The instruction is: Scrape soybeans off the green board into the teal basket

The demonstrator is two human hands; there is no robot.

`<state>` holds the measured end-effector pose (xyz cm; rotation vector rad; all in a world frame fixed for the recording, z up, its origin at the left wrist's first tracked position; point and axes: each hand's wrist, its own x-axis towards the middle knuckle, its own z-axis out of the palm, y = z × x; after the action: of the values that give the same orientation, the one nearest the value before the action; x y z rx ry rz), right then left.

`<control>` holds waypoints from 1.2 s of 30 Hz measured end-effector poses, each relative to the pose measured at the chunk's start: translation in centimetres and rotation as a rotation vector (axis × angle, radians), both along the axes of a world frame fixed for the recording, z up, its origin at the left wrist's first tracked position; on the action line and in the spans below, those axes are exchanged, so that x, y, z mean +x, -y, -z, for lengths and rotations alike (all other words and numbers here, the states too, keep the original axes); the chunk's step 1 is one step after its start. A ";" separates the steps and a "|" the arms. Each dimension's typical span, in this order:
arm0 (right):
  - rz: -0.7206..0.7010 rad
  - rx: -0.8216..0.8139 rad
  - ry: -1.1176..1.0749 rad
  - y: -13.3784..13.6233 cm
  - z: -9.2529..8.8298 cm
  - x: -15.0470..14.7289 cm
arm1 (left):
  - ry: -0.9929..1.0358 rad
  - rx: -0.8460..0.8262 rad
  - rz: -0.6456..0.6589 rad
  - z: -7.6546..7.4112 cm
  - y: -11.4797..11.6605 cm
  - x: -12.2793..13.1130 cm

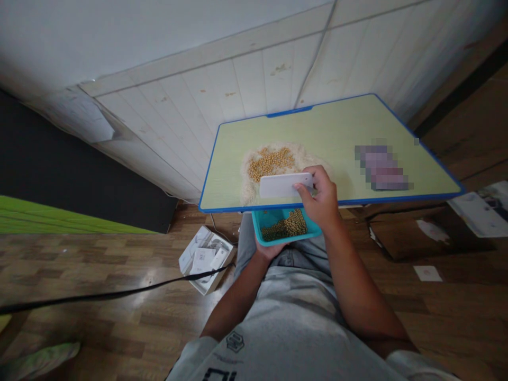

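right grip [322, 200] pinching flat white piece [280, 186], left grip [271, 250] holding teal tray [289, 239] from beneath

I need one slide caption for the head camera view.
Right hand holds a flat white tool beside yellow beans on a table; left hand holds a teal tray by the near edge.

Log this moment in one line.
right hand: holds white plate by yellow beans on table | left hand: beneath teal tray at table's near edge | tray contents: small beans
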<state>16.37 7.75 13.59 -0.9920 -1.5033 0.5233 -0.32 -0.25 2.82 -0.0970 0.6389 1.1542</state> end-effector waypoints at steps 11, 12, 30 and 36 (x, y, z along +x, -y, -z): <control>-0.074 -0.023 0.035 0.6 0.0 -1.6 | 0.002 0.047 -0.026 -0.5 -0.3 0.4; -0.076 -0.019 0.027 0.6 0.0 -1.6 | 0.007 0.060 -0.027 -0.5 -0.3 0.4; -0.101 -0.041 0.042 -0.1 0.7 -2.0 | -0.017 0.036 -0.006 -0.9 -0.2 0.4; -0.075 -0.029 0.021 0.0 0.6 -2.5 | -0.004 0.032 -0.008 -0.9 -0.2 0.4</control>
<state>13.89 7.71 12.98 -0.9688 -1.5600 0.5915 0.07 -0.04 3.68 -0.0695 0.6241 1.1724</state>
